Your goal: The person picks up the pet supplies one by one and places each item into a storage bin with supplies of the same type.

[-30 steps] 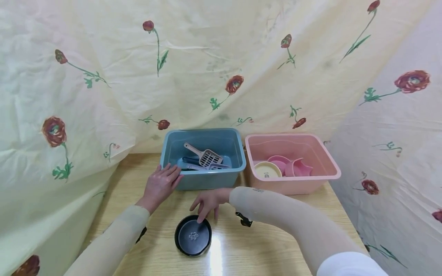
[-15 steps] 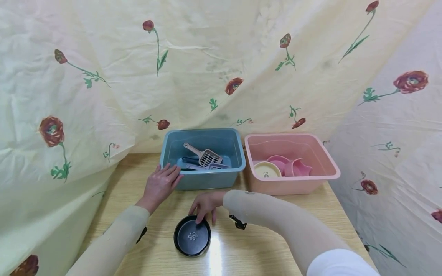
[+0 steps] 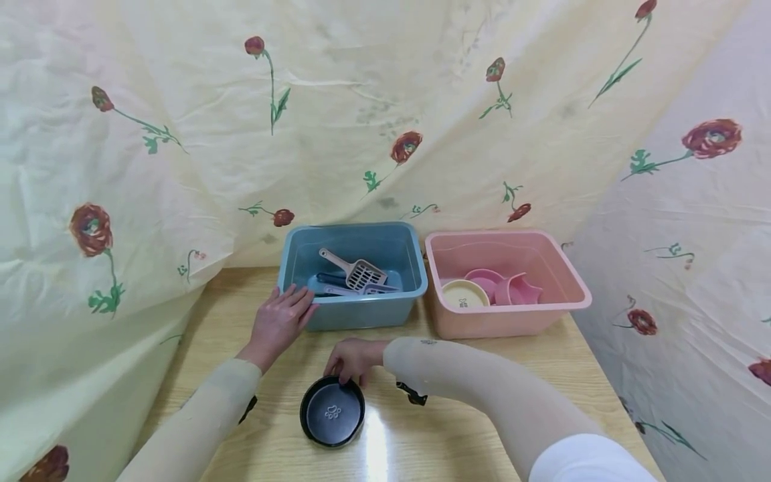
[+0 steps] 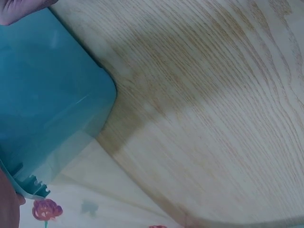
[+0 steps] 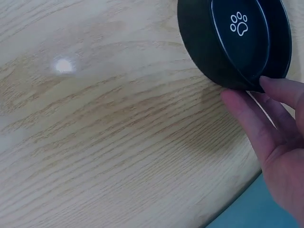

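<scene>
My right hand (image 3: 352,359) pinches the far rim of a round black pet bowl (image 3: 332,412) with a white paw print inside. In the right wrist view the thumb (image 5: 281,90) lies over the bowl's (image 5: 204,52) rim and the fingers are on its outer wall. My left hand (image 3: 282,325) holds the front-left corner of a blue bin (image 3: 367,312), fingers over the rim and thumb at the front wall. The left wrist view shows the bin's wall (image 4: 52,90) and only parts of that hand. A beige litter scoop (image 3: 364,274) and other scoops lie in the bin.
To the right of the blue bin stands a pink bin (image 3: 500,321). It holds a cream bowl (image 3: 465,294), a pink dish (image 3: 482,278) and a pink bowl with pointed edges (image 3: 518,291). A flowered cloth (image 3: 337,134) hangs behind the wooden table (image 3: 434,435).
My right hand has come down onto the black bowl's far rim, and its thumb and fingers have closed on it. The left hand stays at the blue bin's corner.
</scene>
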The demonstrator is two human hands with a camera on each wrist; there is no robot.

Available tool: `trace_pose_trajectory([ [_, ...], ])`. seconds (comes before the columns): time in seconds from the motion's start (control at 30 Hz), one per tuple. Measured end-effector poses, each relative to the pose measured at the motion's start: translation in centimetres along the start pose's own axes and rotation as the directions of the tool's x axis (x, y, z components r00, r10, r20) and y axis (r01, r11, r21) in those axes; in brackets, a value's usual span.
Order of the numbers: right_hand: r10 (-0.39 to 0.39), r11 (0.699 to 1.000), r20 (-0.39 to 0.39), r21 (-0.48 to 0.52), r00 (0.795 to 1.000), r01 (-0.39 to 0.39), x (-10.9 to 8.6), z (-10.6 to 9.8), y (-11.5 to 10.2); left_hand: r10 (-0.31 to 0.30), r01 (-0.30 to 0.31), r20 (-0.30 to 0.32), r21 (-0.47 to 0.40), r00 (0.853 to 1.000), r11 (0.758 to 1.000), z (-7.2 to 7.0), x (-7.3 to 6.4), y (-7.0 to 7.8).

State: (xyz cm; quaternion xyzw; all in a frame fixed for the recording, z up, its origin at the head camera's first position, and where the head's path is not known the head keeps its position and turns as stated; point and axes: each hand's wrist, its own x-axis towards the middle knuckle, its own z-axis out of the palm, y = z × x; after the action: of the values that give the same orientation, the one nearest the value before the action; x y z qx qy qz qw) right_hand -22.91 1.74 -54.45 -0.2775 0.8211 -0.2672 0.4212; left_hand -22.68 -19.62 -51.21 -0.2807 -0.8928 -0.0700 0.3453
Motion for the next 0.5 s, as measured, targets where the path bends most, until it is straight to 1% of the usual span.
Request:
trace_pose_trajectory([
  [0.13,-0.014,0.999,-0.012,-0.042,1.000,0.014,0.0,0.0,0.0,0.002,-0.002,-0.003,-0.006,1.000,1.000,-0.1,0.1,0.1],
  [0.23,-0.036,0.999,0.005,-0.025,0.999,0.036,-0.2,-0.1,0.4,-0.001,0.001,0.005,-0.009,1.000,1.000,-0.2,0.2,0.2],
  [0.33,-0.069,0.997,0.059,0.033,0.996,0.067,-0.7,-0.8,0.7,0.000,0.000,0.004,-0.011,1.000,1.000,-0.2,0.2,0.2],
  [0.4,-0.095,0.994,0.100,0.071,0.990,0.088,-1.3,-1.6,0.6,0.006,-0.006,-0.006,-0.011,1.000,1.000,-0.2,0.1,0.2],
  [0.5,-0.119,0.992,0.151,0.070,0.981,0.109,-3.0,-3.0,-0.1,0.017,-0.017,-0.026,-0.015,1.000,1.000,-0.2,0.0,0.1],
])
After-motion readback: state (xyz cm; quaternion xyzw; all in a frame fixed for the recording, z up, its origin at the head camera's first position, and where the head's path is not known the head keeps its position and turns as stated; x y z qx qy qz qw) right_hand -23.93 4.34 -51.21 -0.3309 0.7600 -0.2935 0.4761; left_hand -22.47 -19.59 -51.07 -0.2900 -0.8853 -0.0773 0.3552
